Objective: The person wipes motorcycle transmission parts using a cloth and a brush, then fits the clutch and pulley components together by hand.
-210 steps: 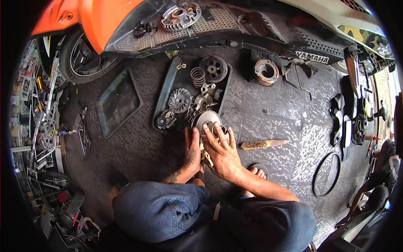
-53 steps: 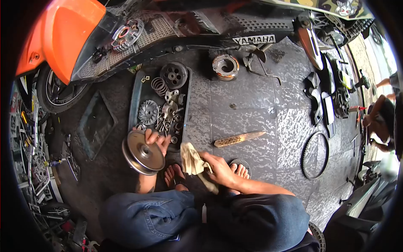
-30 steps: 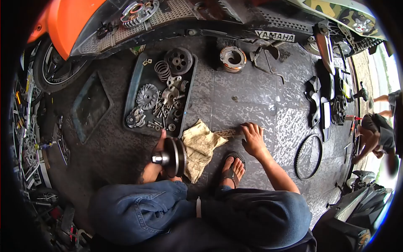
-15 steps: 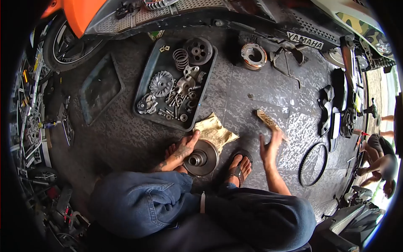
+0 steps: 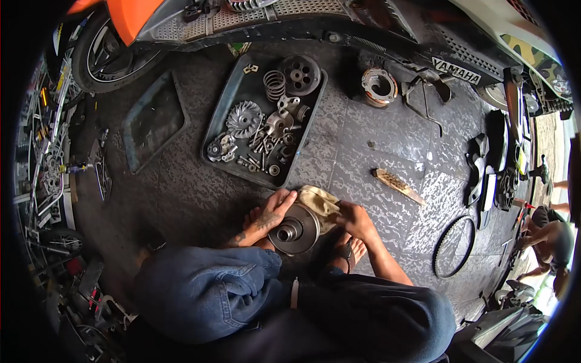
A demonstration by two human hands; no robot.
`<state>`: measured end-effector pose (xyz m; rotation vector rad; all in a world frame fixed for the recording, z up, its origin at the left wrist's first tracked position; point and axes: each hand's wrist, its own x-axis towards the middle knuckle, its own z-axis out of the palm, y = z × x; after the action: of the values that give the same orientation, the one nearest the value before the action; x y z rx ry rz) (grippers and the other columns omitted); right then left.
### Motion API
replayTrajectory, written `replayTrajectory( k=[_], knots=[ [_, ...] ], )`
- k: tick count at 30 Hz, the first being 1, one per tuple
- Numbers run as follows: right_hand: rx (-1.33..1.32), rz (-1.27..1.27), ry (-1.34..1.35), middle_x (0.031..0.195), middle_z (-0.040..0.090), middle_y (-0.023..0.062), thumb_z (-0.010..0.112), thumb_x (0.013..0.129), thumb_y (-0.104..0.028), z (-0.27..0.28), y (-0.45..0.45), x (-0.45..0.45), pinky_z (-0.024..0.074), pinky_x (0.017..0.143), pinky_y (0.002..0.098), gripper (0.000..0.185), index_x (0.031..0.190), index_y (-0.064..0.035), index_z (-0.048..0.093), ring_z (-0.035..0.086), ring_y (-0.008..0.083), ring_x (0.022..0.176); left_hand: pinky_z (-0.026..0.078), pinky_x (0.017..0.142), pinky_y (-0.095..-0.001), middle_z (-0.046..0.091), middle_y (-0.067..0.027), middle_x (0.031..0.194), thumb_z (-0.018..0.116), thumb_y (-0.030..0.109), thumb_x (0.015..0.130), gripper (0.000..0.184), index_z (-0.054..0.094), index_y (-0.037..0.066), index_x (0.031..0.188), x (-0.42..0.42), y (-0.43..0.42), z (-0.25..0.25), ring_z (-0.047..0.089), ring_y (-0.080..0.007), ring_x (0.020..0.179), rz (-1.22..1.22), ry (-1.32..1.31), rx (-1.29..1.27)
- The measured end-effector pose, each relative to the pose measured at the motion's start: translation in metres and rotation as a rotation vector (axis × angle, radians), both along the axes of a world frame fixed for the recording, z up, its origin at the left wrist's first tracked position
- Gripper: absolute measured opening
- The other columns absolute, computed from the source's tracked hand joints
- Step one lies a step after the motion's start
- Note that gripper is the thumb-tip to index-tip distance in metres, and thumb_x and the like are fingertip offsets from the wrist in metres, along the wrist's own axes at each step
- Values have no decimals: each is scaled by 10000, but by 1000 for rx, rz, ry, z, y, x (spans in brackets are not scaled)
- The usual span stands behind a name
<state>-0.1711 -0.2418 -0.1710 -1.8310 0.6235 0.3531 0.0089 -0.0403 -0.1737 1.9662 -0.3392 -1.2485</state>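
My left hand (image 5: 273, 212) grips the upper left rim of a round metal pulley (image 5: 305, 230), whose hub faces up between my knees. A tan cloth (image 5: 318, 200) lies against the pulley's far right side, and my right hand (image 5: 355, 219) is closed on its right end. Beyond them is a tray (image 5: 209, 148) of metal parts: a finned disc (image 5: 245, 119), a coil spring (image 5: 274, 85), a round plate with holes (image 5: 301, 75) and several bolts. A wooden-handled brush (image 5: 399, 186) rests on the floor to the right.
A Yamaha scooter body (image 5: 387, 45) spans the far side. An empty-looking tray (image 5: 130, 145) is at left, a ring-shaped part (image 5: 379, 88) and a stand (image 5: 426, 103) are at the back. A belt (image 5: 437, 254) lies at right. Another person (image 5: 548, 233) crouches at the far right.
The pulley now lies tilted hub-up in my left hand. My right hand let go of the cloth, shifted the brush to the right, then came back and took the cloth.
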Motion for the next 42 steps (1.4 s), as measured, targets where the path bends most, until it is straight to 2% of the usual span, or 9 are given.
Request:
replayTrajectory(
  k=[6,14,20,23,27,31,35,36,42],
  knots=[
    [139,67,-344,1100,560,149,633,684,-65,77,-9,3,456,854,352,367,1038,-12,552,575,301,995,344,998,-281,577,-102,1208,503,274,937,461,483,-19,1293,4,-20,7,488,-184,1152,-120,328,-424],
    [430,-349,-336,1199,567,141,626,807,-42,75,-10,17,461,892,345,495,1270,-39,451,573,234,1070,392,924,-280,655,-75,1029,544,336,919,415,625,-14,1126,13,-29,42,552,-140,1009,-261,400,-174],
    [-27,-436,-199,1066,646,126,635,889,-264,30,-19,1,498,763,342,397,1214,-49,560,636,212,889,387,954,-317,595,-160,1121,524,358,939,424,600,14,1175,16,-12,18,534,-238,1085,-298,371,-56],
    [-678,-758,-343,970,625,135,539,800,75,-7,-47,-20,428,888,382,321,1085,-47,620,564,284,1011,361,986,-324,555,-191,1133,511,400,941,444,573,65,1227,11,-6,19,509,-286,1115,-302,230,-42],
    [-972,-517,-64,1253,489,125,538,593,97,-27,-97,-72,303,1027,462,699,1262,-98,483,399,319,1231,357,986,-318,552,-181,1144,540,455,912,505,582,45,1204,10,-15,32,498,-257,1140,-200,163,100],
    [-1046,-357,125,1096,536,93,705,720,-104,-42,-111,-103,328,961,470,395,1094,-131,580,465,303,1111,336,1003,-297,542,-189,1230,592,537,850,630,594,-6,1170,12,-25,56,484,-230,1178,-140,345,76],
    [-776,-403,-130,991,577,129,674,760,-14,-9,-118,-76,455,789,412,320,1058,-91,588,563,355,935,273,1057,-319,478,-175,1345,513,616,851,745,523,-10,1254,9,-19,47,410,-272,1278,-280,289,189],
    [-682,-407,-172,1002,585,141,658,769,10,-1,-119,-67,460,788,408,338,1085,-77,575,573,350,933,350,951,-251,586,-135,1176,513,639,839,699,607,14,1138,7,-19,51,509,-181,1110,-270,257,193],
    [-557,-50,-188,840,621,197,496,920,-85,102,-102,41,474,673,403,256,1164,-11,516,614,343,740,419,861,-315,629,-171,1021,505,531,873,588,627,-9,1073,-1,-25,45,586,-241,988,-375,105,-61]
  ],
)
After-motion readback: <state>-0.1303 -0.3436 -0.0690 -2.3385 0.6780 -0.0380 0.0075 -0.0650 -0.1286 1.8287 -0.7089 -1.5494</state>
